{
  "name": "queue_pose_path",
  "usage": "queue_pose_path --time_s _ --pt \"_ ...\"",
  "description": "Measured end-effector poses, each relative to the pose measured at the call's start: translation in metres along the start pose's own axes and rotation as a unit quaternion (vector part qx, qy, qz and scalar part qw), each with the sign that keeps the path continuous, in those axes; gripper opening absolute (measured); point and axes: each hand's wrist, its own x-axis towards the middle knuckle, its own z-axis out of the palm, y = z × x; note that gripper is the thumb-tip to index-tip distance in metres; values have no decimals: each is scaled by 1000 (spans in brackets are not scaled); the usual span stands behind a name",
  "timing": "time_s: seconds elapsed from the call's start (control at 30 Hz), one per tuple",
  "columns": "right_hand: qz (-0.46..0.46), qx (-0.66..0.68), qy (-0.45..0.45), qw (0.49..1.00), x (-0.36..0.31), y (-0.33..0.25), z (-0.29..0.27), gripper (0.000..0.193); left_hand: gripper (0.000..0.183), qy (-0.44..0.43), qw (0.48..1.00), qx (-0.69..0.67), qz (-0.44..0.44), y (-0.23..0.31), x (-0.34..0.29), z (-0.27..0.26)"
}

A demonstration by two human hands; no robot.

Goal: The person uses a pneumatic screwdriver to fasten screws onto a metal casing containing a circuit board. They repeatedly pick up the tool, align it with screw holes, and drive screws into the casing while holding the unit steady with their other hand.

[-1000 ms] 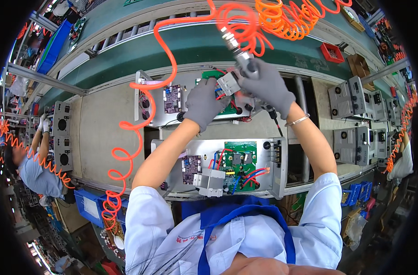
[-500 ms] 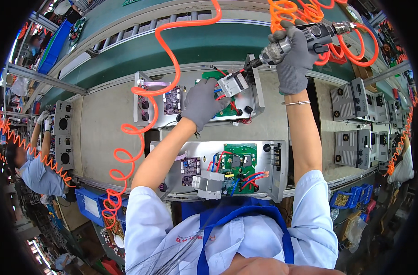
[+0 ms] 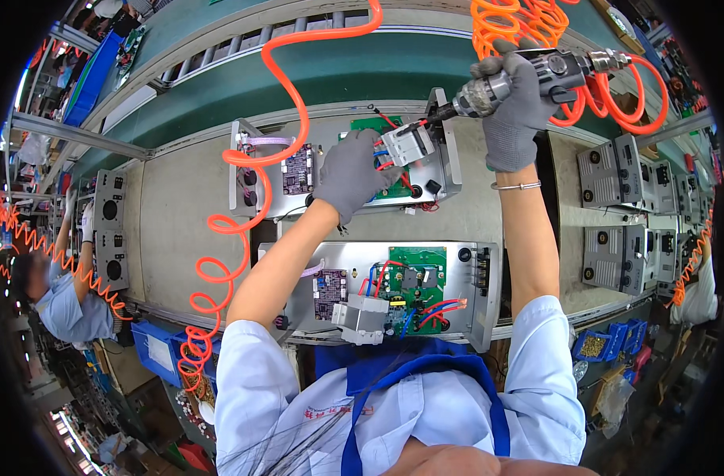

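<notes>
In a grey glove, my right hand (image 3: pixel 514 119) is wrapped round a pneumatic screwdriver (image 3: pixel 483 95). Its bit points left and down, at the upper right corner of a silver metal block with wires (image 3: pixel 410 145); whether it touches a screw I cannot make out. My left hand (image 3: pixel 350 176), also gloved, grips the left side of that block, its fingertips partly hidden. The block sits tilted over a green circuit board (image 3: pixel 366 124) in the far open metal chassis (image 3: pixel 437 170). Closer to me lies a similar chassis (image 3: pixel 483 317), with a green board (image 3: pixel 417 278) and a silver block (image 3: pixel 360 319).
An orange coiled air hose (image 3: pixel 298 95) hangs across the left of the far chassis; another coil (image 3: pixel 644 119) trails from the screwdriver. Grey finished-looking units (image 3: pixel 612 254) stand at right. Blue parts bins (image 3: pixel 152 353) sit lower left. A co-worker (image 3: pixel 68 301) works at far left.
My right hand and the screwdriver have shifted slightly right and down. The silver block has moved a little to the right and its tilt differs slightly. My left hand stays on it.
</notes>
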Motion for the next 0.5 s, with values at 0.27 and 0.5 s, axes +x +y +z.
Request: queue_pose_path --time_s 0.27,0.5 --pt "29 30 15 999 2 1 -8 26 66 -2 1000 14 -3 -1 2 1" --pt "24 61 8 998 -4 4 0 23 64 -5 1000 11 15 -4 1 2"
